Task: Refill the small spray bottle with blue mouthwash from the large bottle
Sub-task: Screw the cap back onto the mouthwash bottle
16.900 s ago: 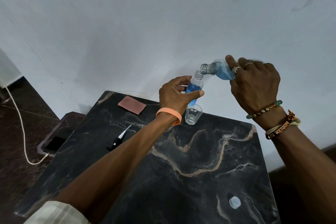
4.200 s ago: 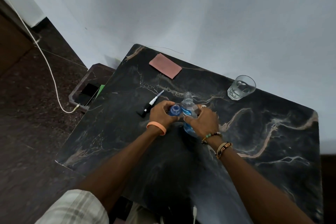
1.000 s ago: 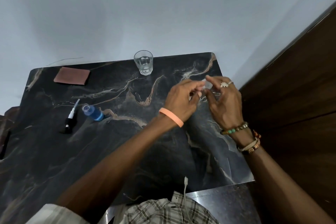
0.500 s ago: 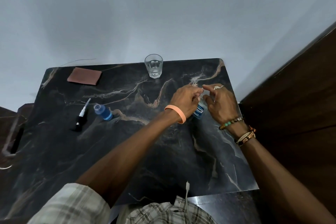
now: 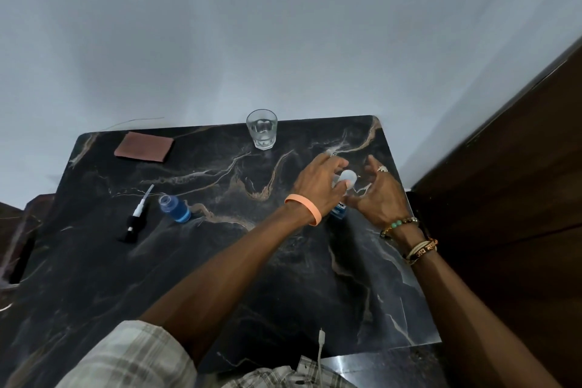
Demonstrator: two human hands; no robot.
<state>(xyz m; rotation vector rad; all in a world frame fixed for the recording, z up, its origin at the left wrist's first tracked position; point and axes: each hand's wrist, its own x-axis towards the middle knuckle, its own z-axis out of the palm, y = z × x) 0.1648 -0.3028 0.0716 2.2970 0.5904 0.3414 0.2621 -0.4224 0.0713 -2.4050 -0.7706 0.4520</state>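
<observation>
Black marble table (image 5: 220, 277) with tan veining, set against a pale wall (image 5: 283, 25); dark wood panel (image 5: 519, 183) to the right. Large mouthwash bottle (image 5: 340, 210) stands at the right side of the table, mostly hidden between the two hands; a strip of blue liquid and label shows low down, white cap (image 5: 349, 177) on top. Left hand (image 5: 318, 187), orange band on the wrist, curls fingers and thumb round the bottle's top, just at the cap. Right hand (image 5: 379, 198), ringed and with bead bracelets, is just right of the bottle with fingers spread and relaxed; cannot tell whether its thumb touches the bottle. Small spray bottle (image 5: 174, 208) is well apart at the left, holding blue liquid, neck uncapped. Its spray pump (image 5: 136, 220) lies just left of it on the marble. Clear drinking glass (image 5: 262, 129) stands at the far edge. Brown flat pad (image 5: 144, 147) at the far left corner. White cable plug (image 5: 321, 339) at the near edge.
</observation>
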